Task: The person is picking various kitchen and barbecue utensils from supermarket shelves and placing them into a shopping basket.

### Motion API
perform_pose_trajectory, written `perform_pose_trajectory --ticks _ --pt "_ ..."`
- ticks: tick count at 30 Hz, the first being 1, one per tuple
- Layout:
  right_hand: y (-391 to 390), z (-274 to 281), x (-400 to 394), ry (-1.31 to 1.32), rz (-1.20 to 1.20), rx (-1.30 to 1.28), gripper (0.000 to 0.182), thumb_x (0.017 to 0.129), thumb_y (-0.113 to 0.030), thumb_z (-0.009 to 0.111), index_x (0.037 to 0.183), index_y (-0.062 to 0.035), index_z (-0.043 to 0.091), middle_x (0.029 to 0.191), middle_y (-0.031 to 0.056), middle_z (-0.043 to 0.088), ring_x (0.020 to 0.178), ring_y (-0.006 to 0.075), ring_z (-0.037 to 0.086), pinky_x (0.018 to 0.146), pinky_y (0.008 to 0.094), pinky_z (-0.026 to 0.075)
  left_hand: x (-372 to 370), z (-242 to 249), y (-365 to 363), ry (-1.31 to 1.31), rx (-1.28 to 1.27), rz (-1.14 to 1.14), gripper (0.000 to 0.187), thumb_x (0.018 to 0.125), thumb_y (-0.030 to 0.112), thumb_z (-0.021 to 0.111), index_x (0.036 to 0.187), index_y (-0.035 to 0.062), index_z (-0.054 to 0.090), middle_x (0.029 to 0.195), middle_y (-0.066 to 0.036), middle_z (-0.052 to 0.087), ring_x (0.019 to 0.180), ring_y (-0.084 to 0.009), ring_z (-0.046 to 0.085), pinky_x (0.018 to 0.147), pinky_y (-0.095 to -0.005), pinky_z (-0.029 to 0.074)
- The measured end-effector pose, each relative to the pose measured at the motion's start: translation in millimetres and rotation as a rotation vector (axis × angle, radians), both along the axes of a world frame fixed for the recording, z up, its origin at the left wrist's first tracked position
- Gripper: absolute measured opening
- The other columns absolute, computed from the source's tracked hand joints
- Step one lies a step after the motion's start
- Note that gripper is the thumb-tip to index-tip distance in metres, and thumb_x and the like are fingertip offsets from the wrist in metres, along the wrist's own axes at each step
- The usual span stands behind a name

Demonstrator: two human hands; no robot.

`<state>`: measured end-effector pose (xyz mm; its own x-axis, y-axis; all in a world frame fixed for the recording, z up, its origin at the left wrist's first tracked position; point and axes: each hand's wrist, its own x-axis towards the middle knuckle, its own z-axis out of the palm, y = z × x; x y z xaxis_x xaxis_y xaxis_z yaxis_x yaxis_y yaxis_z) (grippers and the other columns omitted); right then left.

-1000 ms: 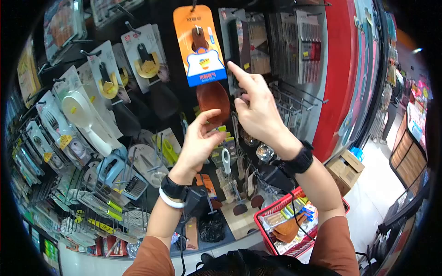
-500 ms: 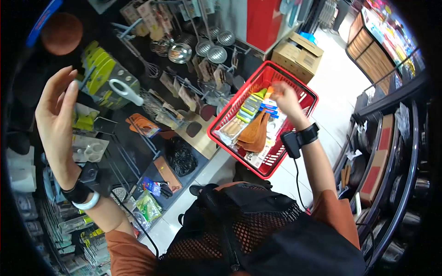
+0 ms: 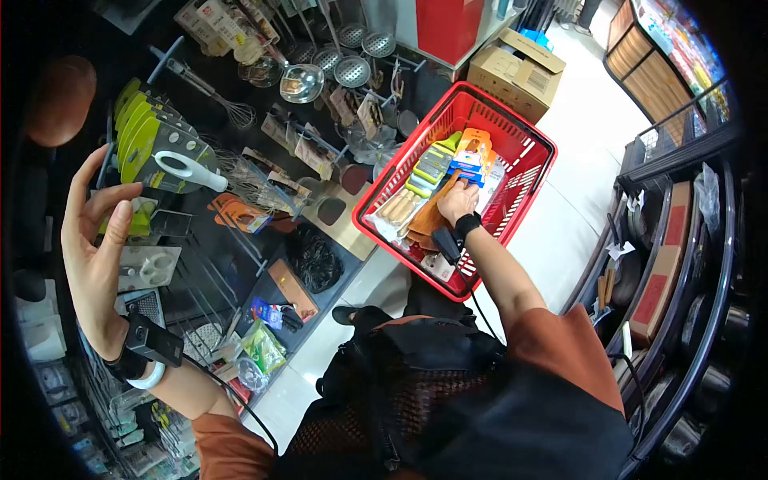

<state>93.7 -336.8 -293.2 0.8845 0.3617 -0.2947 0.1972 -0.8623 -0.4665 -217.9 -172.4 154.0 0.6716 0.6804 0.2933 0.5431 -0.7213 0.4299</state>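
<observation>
Loving the bright red shopping basket [image 3: 506, 204] — inside, an orange-and-blue header card [image 3: 475, 150] and warm brown spatulas [image 3: 430, 218]. Peg hook cards [image 3: 142, 146] are lime green and grey, the cardboard box [image 3: 508, 78] plain tan, the sleeve [image 3: 564, 344] rusty orange (no print showing), the bracelet [image 3: 149, 378] white — nice mix.

Inside the red basket [image 3: 488, 112]: brown spatulas [image 3: 432, 216] beside a packaged set with pale wooden handles [image 3: 398, 206], green-and-grey packaged tools [image 3: 434, 164] and an orange-and-blue card [image 3: 474, 148]. On the low dark shelf [image 3: 332, 293]: a crumpled black plastic bag [image 3: 314, 258] next to a flat brown piece [image 3: 292, 290], with a blue packet [image 3: 266, 312] and a green packet [image 3: 262, 346] near its edge. On the pale tiled floor [image 3: 588, 184]: a brown carton [image 3: 516, 76].
</observation>
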Motion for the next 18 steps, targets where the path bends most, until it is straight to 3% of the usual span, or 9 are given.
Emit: perform_pose_trajectory --ticks 2,4,7,9,11,12,15,18 --pt "7 -12 1 -0.031 0.003 -0.034 0.053 0.072 -0.02 0.06 0.114 0.0059 0.041 0.116 0.0281 0.034 0.111 0.0449 0.035 0.095 0.0485 0.033 1 0 -2 0.005 0.011 -0.006 0.053 0.084 0.021 0.06 0.13 0.0064 0.039 0.091 -0.01 0.065 0.093 -0.0143 0.059 0.084 -0.028 0.041" --pt "9 -14 1 -0.073 -0.015 -0.003 0.046 0.077 -0.019 0.05 0.111 0.0086 0.038 0.112 0.0272 0.035 0.107 0.0415 0.038 0.092 0.0489 0.034 2 0 -3 0.009 0.019 -0.013 0.054 0.084 0.022 0.06 0.131 0.0067 0.039 0.091 -0.01 0.065 0.093 -0.0146 0.059 0.084 -0.0283 0.041" --pt "9 -5 -3 -0.123 -0.057 0.015 0.043 0.076 -0.017 0.051 0.11 0.0074 0.04 0.11 0.0266 0.036 0.106 0.0404 0.04 0.089 0.0486 0.036 2 -1 -5 0.013 0.031 0.001 0.054 0.083 0.022 0.061 0.131 0.007 0.039 0.091 -0.01 0.065 0.092 -0.0149 0.059 0.084 -0.0284 0.041" --pt "9 -3 -1 -0.131 -0.028 0.043 0.042 0.075 -0.014 0.051 0.109 0.008 0.04 0.109 0.0302 0.04 0.105 0.0423 0.041 0.089 0.0475 0.038 1 -2 -4 0.004 0.021 0.004 0.054 0.083 0.022 0.061 0.13 0.0072 0.04 0.092 -0.01 0.065 0.093 -0.015 0.059 0.084 -0.0282 0.041" --pt "14 -8 9 -0.01 0.011 0.261 0.044 0.074 -0.012 0.053 0.109 0.0099 0.038 0.107 0.0348 0.043 0.102 0.0451 0.045 0.089 0.0462 0.038 0 -3 -3 -0.006 0.016 0.009 0.054 0.083 0.022 0.062 0.13 0.007 0.04 0.092 -0.01 0.065 0.093 -0.0151 0.059 0.084 -0.0282 0.042" --pt "18 -11 12 -0.022 -0.011 0.287 0.044 0.073 -0.011 0.053 0.108 0.0114 0.04 0.104 0.0372 0.046 0.097 0.0469 0.048 0.089 0.0453 0.039 0 -4 -2 -0.016 0.012 0.009 0.054 0.083 0.021 0.062 0.13 0.0069 0.04 0.092 -0.01 0.065 0.093 -0.0153 0.059 0.084 -0.0282 0.042" --pt "28 -14 21 -0.035 0.023 0.265 0.032 0.073 -0.015 0.057 0.096 0.0077 0.054 0.101 0.0325 0.053 0.098 0.0433 0.05 0.088 0.0458 0.038 0 -3 -1 -0.001 0.042 -0.002 0.054 0.082 0.021 0.062 0.13 0.0068 0.041 0.092 -0.01 0.065 0.093 -0.0156 0.06 0.083 -0.0278 0.043" --pt "31 -10 25 0.028 0.019 0.201 0.033 0.074 -0.021 0.059 0.091 0.0063 0.059 0.099 0.0292 0.057 0.098 0.0414 0.052 0.089 0.0449 0.038 0 -4 0 -0.016 0.031 -0.011 0.054 0.082 0.02 0.062 0.13 0.0067 0.041 0.093 -0.011 0.065 0.093 -0.0159 0.06 0.083 -0.0275 0.043"
